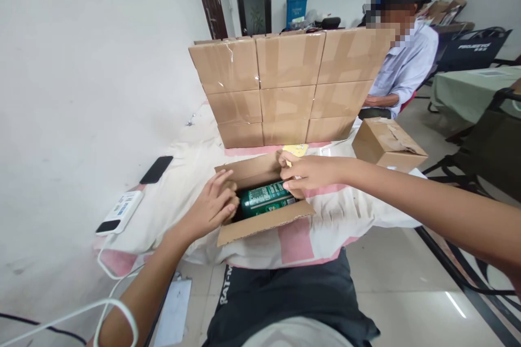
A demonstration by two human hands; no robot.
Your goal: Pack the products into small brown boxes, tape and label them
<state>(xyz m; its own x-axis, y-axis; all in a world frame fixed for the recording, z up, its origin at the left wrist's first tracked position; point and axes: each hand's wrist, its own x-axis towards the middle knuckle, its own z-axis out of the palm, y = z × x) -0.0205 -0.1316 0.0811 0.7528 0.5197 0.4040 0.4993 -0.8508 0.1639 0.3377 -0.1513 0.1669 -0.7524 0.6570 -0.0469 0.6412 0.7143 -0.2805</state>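
Observation:
In front of me lies an open cardboard box (260, 226) with its long flaps spread to front and back. Inside it, a green bottle (266, 199) with a printed label rests on its side. At the box's left end, my left hand (215, 200) is bent around the short flap, fingers partly curled over it. My right hand (301, 172) is closed on the short flap at the right end, near the back corner. Part of the bottle's right end is hidden behind that hand.
Taped cardboard boxes (288, 65) stand stacked behind the open box. Another carton (386, 143) sits at the right. A black phone (156, 169) and a white device (122, 211) with a cable lie at left. Beyond the stack sits another person (415, 65).

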